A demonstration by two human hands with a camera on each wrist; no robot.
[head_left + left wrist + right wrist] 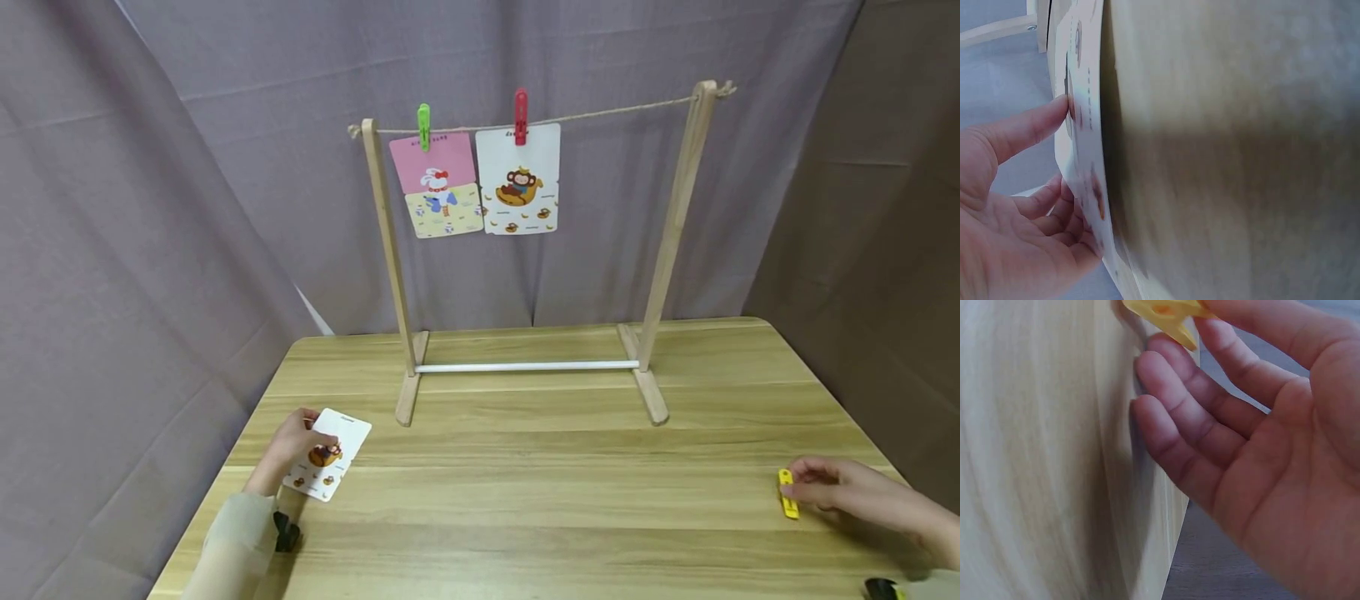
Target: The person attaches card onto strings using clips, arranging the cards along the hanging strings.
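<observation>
At the left side of the table, my left hand (295, 440) holds a white card (347, 433) printed with a monkey on a banana. In the left wrist view the thumb lies on the card's face and the other fingers are behind its edge. Over by the right edge, my right hand (843, 492) pinches a yellow clothespin (788, 495) between thumb and fingertips. The right wrist view shows only part of the yellow clothespin (1169, 315) at the top, with the remaining fingers loosely bent below it.
A wooden stand (678, 225) with a string (622, 111) rises at the table's back. A green clothespin (424, 127) holds a pink-and-yellow rabbit card (442, 185) there; a red clothespin (521, 117) holds a white monkey card (521, 187). A grey curtain (247, 125) hangs behind.
</observation>
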